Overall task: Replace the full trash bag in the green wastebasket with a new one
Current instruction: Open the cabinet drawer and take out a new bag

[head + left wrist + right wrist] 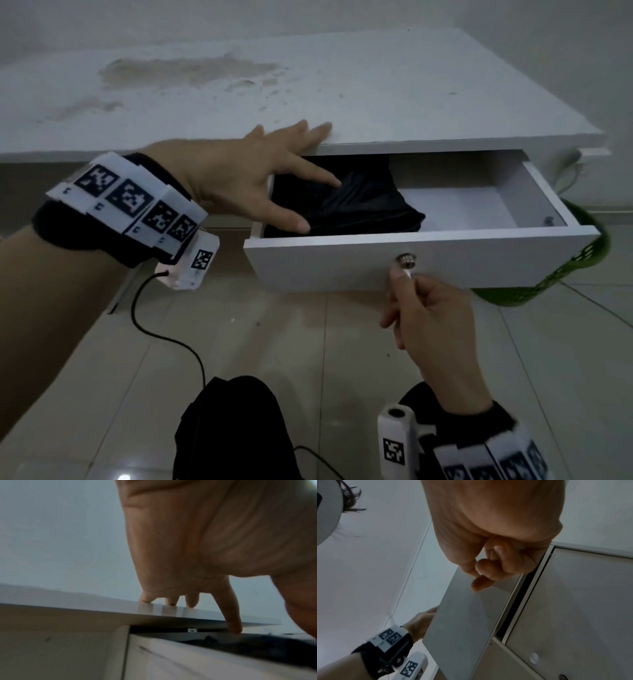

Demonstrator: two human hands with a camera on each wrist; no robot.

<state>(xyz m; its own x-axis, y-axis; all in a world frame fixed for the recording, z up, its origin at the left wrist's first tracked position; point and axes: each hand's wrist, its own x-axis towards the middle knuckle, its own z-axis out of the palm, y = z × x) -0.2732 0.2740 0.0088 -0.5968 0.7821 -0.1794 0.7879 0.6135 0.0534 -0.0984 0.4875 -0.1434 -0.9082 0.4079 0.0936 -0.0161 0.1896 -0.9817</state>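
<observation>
The white drawer (342, 265) stands pulled out of the white cabinet. A stack of folded black trash bags (366, 205) lies in its left half, also seen as the dark bags (257, 646) from the left wrist. My left hand (317, 205) is spread flat. Three fingers rest on the cabinet top's edge, while the index finger (231, 612) and thumb touch the bags. My right hand (399, 277) has curled fingers pinching the metal knob (406, 259) from below; in the right wrist view the right hand (481, 580) hides the knob. The green wastebasket (579, 270) shows partly behind the drawer's right end.
The cabinet top (342, 85) is bare and stained at the back left. The drawer's right half (472, 209) shows white bottom. A lower cabinet door (573, 608) with a round knob sits under the drawer. My dark-clothed knees (233, 428) are low on the tiled floor.
</observation>
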